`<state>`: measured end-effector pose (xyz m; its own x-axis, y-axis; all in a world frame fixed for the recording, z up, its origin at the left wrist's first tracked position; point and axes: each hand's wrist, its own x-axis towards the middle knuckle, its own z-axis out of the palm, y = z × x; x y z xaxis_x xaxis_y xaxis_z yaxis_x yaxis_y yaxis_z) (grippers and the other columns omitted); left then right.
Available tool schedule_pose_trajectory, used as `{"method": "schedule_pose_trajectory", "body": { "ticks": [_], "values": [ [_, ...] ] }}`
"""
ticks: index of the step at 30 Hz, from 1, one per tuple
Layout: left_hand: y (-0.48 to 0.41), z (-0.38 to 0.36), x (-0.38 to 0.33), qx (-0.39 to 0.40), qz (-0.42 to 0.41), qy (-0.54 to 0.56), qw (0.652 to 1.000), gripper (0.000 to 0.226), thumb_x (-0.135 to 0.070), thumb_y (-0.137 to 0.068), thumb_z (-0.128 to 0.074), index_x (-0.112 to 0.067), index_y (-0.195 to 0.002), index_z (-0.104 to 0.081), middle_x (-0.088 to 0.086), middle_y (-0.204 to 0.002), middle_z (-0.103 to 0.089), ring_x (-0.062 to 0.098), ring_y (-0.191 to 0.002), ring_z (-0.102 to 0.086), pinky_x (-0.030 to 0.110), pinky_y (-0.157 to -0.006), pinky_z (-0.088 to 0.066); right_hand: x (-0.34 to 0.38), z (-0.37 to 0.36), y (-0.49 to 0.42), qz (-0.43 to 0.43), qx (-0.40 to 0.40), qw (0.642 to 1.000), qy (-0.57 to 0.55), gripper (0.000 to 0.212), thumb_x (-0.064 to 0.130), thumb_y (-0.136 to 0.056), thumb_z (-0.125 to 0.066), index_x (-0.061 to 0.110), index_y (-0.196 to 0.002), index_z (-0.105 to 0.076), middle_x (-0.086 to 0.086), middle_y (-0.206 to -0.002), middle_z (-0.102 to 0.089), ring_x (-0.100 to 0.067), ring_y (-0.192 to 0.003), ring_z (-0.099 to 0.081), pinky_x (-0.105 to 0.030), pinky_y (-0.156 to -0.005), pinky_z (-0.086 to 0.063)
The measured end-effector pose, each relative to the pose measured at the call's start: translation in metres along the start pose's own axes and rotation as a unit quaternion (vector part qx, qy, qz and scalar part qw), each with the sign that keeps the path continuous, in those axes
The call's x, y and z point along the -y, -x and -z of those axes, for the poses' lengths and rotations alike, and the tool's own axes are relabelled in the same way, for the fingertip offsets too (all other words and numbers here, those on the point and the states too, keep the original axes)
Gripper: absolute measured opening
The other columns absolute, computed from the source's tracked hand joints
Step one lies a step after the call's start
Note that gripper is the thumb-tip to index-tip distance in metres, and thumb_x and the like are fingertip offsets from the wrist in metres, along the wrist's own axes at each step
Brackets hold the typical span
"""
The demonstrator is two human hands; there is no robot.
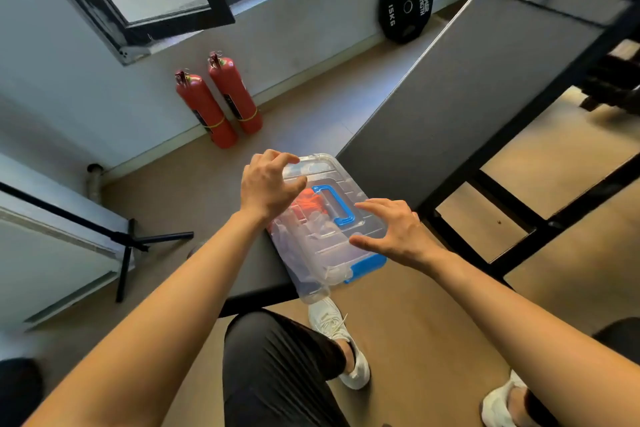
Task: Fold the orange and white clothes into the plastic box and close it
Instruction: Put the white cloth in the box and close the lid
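Lid (341, 172) was on the plastic box (313, 282). The box sat at the near end of the surface (467, 80), and its near corner appeared to overhang the edge. Orange cloth (308, 200) showed through the lid beside the blue handle (334, 204). White cloth (320, 220) was only hazily visible next to it.

Left hand (266, 184): grip half-curled over the far-left lid corner, with nothing clearly pinched. I couldn't tell whether the fingertips touched. Right hand (391, 232): grip wide, fingers spread flat just above the near-right part of the lid, holding nothing.

My read: folding and loading were done, and seating and latching the lid remained. I couldn't tell whether the blue latch (369, 267) was engaged. No far-end latch was visible.

Risks from here:
- Pressing down on the near end could tip the box off the surface, because of the overhang.
- Bunched fabric under the lid could hold one corner proud, so a latch wouldn't catch.
- Cloth trapped at the rim would leave the lid looking shut but not locked.
- Pushing on one side only could skid the box on the smooth top.
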<state>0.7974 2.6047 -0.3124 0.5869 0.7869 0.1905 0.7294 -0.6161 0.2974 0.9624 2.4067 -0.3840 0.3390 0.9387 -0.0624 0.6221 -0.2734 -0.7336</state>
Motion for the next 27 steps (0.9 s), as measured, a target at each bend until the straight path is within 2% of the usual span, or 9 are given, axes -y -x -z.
{"method": "schedule_pose_trajectory", "body": {
  "ticks": [2,4,8,11,16,20,25,27],
  "values": [
    [-0.025,-0.002,0.011,0.041,0.023,-0.015,0.999,0.044,-0.046,-0.083,-0.072,-0.025,-0.122,-0.068,0.005,-0.128,-0.063,0.029,-0.119,-0.053,0.040,-0.099,-0.042,-0.001,-0.007,-0.007,-0.022,0.053,0.998,0.002,0.079,0.076,-0.074,-0.065,0.043,-0.144,-0.047,0.013,-0.157,-0.037,-0.016,-0.144,-0.030,-0.055,-0.118,-0.028],
    [-0.047,-0.004,0.024,0.089,0.040,-0.001,0.995,0.052,-0.049,-0.084,-0.073,-0.026,-0.129,-0.064,0.005,-0.135,-0.059,0.027,-0.126,-0.050,0.041,-0.106,-0.043,-0.006,-0.019,-0.007,-0.039,0.079,0.994,-0.059,0.079,0.076,-0.071,-0.066,0.044,-0.142,-0.050,0.014,-0.157,-0.032,-0.016,-0.145,-0.026,-0.056,-0.120,-0.029],
    [-0.067,-0.017,0.041,0.186,0.055,0.071,0.978,0.063,-0.055,-0.076,-0.080,-0.030,-0.131,-0.062,0.001,-0.137,-0.058,0.022,-0.127,-0.055,0.043,-0.111,-0.044,-0.013,-0.031,-0.005,-0.052,0.042,0.991,-0.113,0.074,0.073,-0.071,-0.069,0.042,-0.137,-0.055,0.015,-0.154,-0.034,-0.014,-0.142,-0.028,-0.049,-0.117,-0.032],
    [-0.068,-0.020,0.046,0.182,0.086,0.148,0.968,0.070,-0.052,-0.067,-0.088,-0.030,-0.129,-0.066,-0.003,-0.137,-0.062,0.020,-0.123,-0.059,0.041,-0.110,-0.047,-0.014,-0.033,-0.005,-0.049,0.032,0.992,-0.109,0.077,0.077,-0.069,-0.066,0.043,-0.137,-0.056,0.017,-0.153,-0.034,-0.013,-0.140,-0.029,-0.048,-0.116,-0.033],
    [-0.070,-0.023,0.050,0.201,0.103,0.159,0.961,0.078,-0.045,-0.061,-0.093,-0.030,-0.132,-0.063,-0.002,-0.141,-0.058,0.021,-0.126,-0.056,0.045,-0.108,-0.049,-0.018,-0.039,-0.007,-0.046,0.026,0.994,-0.094,0.079,0.083,-0.066,-0.063,0.048,-0.136,-0.054,0.018,-0.154,-0.033,-0.013,-0.140,-0.029,-0.049,-0.114,-0.035],
    [-0.063,-0.024,0.049,0.143,0.055,0.189,0.970,0.067,-0.033,-0.065,-0.094,-0.026,-0.126,-0.067,0.001,-0.130,-0.064,0.020,-0.118,-0.061,0.043,-0.104,-0.053,-0.020,-0.039,-0.008,-0.046,0.026,0.994,-0.098,0.078,0.081,-0.065,-0.065,0.050,-0.135,-0.053,0.019,-0.154,-0.033,-0.012,-0.140,-0.028,-0.049,-0.114,-0.035],
    [-0.056,-0.023,0.046,0.099,0.001,0.163,0.982,0.050,-0.024,-0.071,-0.091,-0.017,-0.116,-0.072,0.006,-0.117,-0.069,0.020,-0.107,-0.064,0.026,-0.091,-0.053,-0.019,-0.039,-0.006,-0.041,0.024,0.994,-0.094,0.077,0.078,-0.067,-0.069,0.049,-0.136,-0.053,0.018,-0.155,-0.033,-0.013,-0.141,-0.027,-0.049,-0.114,-0.035],
    [-0.056,-0.022,0.045,0.099,-0.007,0.156,0.983,0.048,-0.023,-0.070,-0.091,-0.018,-0.114,-0.074,0.004,-0.113,-0.070,0.019,-0.103,-0.065,0.024,-0.088,-0.053,-0.020,-0.039,-0.006,-0.040,0.023,0.995,-0.091,0.078,0.079,-0.066,-0.068,0.049,-0.136,-0.053,0.018,-0.155,-0.032,-0.013,-0.141,-0.027,-0.049,-0.113,-0.035]
  ]
}}
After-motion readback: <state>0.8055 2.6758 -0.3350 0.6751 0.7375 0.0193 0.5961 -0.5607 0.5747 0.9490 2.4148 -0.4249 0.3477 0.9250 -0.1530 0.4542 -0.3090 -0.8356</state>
